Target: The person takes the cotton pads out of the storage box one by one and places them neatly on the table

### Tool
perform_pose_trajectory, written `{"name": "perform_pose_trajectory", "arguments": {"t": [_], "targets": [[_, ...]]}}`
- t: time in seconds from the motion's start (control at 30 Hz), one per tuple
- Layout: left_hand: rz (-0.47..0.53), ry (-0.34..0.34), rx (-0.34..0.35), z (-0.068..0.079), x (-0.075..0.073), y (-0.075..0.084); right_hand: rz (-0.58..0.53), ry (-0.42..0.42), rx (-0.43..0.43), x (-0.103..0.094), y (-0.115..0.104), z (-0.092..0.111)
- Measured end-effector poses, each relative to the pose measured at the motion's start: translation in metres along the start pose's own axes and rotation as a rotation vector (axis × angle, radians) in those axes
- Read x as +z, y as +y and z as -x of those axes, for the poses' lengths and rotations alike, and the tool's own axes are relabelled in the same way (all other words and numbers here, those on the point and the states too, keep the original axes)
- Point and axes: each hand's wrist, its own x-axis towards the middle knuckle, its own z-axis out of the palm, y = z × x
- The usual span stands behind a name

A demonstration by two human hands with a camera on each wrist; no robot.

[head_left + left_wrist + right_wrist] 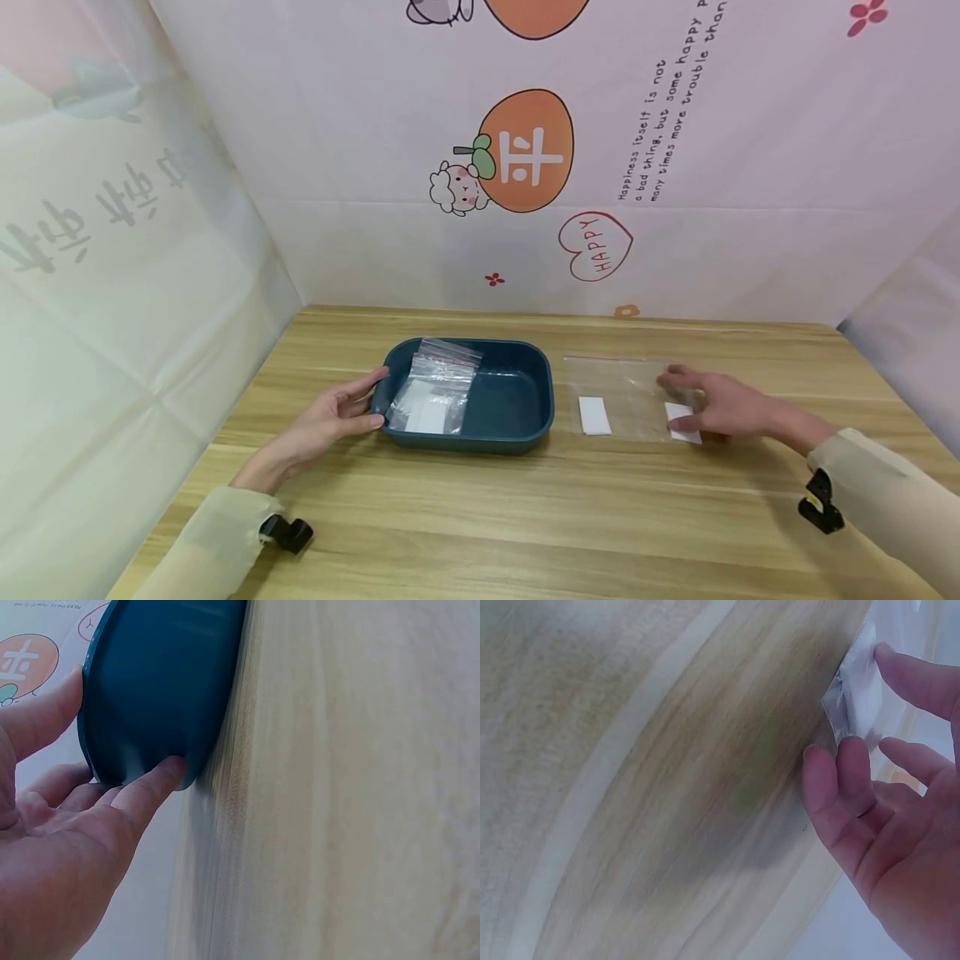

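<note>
Apparently we're at picking up a clear zip bag (648,404) near the table (465,525)'s far edge: right hand (723,404), loosely spread, touches it; left hand (330,421) grips the tub (513,404); lifting calls for pinching.

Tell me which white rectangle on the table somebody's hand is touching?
The rightmost white rectangle: the right hand touches it. The other white rectangle lies nearer the teal bin, with no hand on it.

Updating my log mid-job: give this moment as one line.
left hand: holding left end of blue bin | right hand: touching clear bag on table | bin: overlapping bags at left
</note>
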Motion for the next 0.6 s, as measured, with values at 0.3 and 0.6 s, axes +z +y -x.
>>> {"name": "perform_pose_trajectory", "arguments": {"t": [0.3,0.6], "targets": [[0.008,0.004,-0.001,0.001,0.001,0.0,0.001,-0.007,-0.008,-0.001,-0.001,-0.001],[0.011,0.003,-0.008,-0.001,0.001,0.0,-0.016,0.09,-0.082,-0.027,-0.065,-0.025]]}}
